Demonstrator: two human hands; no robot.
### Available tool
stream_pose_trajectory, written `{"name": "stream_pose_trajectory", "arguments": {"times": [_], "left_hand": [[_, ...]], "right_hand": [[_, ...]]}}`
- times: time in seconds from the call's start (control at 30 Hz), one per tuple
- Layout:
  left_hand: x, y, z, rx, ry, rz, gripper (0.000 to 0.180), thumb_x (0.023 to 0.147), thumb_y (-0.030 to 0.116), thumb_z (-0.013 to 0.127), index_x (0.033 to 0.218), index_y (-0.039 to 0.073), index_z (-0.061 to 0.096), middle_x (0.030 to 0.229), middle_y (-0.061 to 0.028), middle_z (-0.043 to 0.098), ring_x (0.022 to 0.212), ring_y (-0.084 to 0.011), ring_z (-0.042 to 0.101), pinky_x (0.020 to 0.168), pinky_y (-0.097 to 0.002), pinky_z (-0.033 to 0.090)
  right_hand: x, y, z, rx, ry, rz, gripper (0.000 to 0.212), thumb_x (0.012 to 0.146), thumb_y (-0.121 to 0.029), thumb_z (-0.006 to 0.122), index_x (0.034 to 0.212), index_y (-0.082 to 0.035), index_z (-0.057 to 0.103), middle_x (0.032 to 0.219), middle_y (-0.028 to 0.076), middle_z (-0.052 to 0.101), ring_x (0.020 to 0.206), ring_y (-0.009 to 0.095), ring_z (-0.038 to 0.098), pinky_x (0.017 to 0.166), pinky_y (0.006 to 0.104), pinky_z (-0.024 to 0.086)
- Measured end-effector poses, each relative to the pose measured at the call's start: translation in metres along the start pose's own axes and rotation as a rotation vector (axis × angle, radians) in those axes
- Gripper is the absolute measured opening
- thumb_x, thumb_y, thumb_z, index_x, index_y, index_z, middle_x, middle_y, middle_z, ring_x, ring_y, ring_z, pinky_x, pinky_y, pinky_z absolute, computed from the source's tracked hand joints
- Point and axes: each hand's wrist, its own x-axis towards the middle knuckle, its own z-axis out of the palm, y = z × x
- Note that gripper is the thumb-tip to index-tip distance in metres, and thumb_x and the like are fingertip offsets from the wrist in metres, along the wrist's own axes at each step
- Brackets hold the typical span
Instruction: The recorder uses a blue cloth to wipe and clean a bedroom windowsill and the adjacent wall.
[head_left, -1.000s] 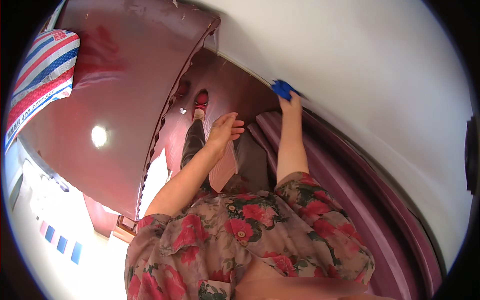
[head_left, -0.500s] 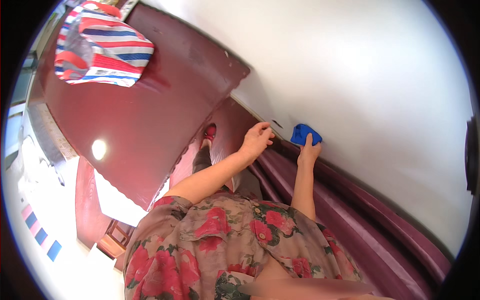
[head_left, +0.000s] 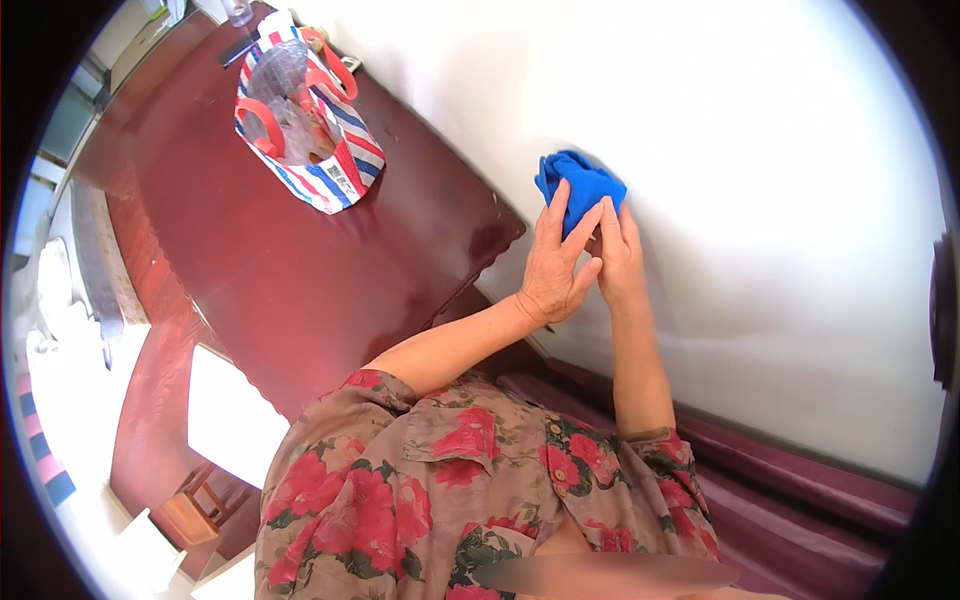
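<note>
A crumpled blue cloth [head_left: 590,185] is held up in front of the white wall, between me and the wall. My right hand [head_left: 622,262] grips its lower right part, thumb side partly hidden. From the left, my left hand [head_left: 556,268] reaches up to the same cloth, its fingers laid on the lower left folds. The fingertips of both hands come close together at the cloth's lower edge. Whether the cloth presses on the wall I cannot tell.
A glossy dark red table [head_left: 300,280] stands to the left, its corner near my left hand. On it is a striped red, white and blue bag [head_left: 350,150] with plastic inside. Purple curtain-like fabric [head_left: 760,500] runs along the wall's foot. A wooden stool [head_left: 190,508] stands lower left.
My right hand has raised the blue cloth higher up the wall. My left hand has moved up and right onto it. The view has shifted, showing into the bag.
</note>
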Motion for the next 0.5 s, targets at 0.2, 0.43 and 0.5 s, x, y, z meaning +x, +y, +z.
{"name": "stream_pose_trajectory", "arguments": {"times": [0.2, 0.43, 0.5], "left_hand": [[0.065, -0.018, 0.001, 0.073, 0.197, 0.107, 0.073, 0.082, 0.023, 0.072, 0.148, 0.009, 0.044, 0.158, -0.0324, 0.02, 0.136, -0.0509, 0.034, 0.113, -0.0605, 0.028], [0.107, -0.035, 0.033, 0.18, 0.41, 0.19, 0.079, 0.078, 0.017, 0.076, 0.147, 0.008, 0.039, 0.156, -0.0326, 0.024, 0.138, -0.0521, 0.032, 0.111, -0.0668, 0.023], [0.119, -0.044, 0.032, 0.203, 0.434, 0.19, 0.075, 0.079, 0.015, 0.075, 0.145, 0.008, 0.041, 0.155, -0.0317, 0.026, 0.139, -0.0516, 0.031, 0.111, -0.0694, 0.021]], "right_hand": [[0.037, -0.092, 0.006, -0.478, -0.234, 0.078, 0.044, 0.105, -0.038, 0.048, 0.122, 0.001, 0.061, 0.096, 0.013, 0.07, 0.09, 0.027, 0.071, 0.076, 0.0359, 0.059], [0.044, -0.181, 0.037, -1.189, 0.021, -1.114, 0.014, 0.09, -0.009, 0.069, 0.102, -0.002, 0.07, 0.077, 0.01, 0.066, 0.063, 0.029, 0.063, 0.057, 0.0362, 0.051], [0.062, -0.202, 0.046, -1.23, 0.009, -1.297, 0.014, 0.087, -0.003, 0.07, 0.102, -0.003, 0.07, 0.076, 0.009, 0.065, 0.059, 0.026, 0.06, 0.054, 0.0353, 0.049]]}}
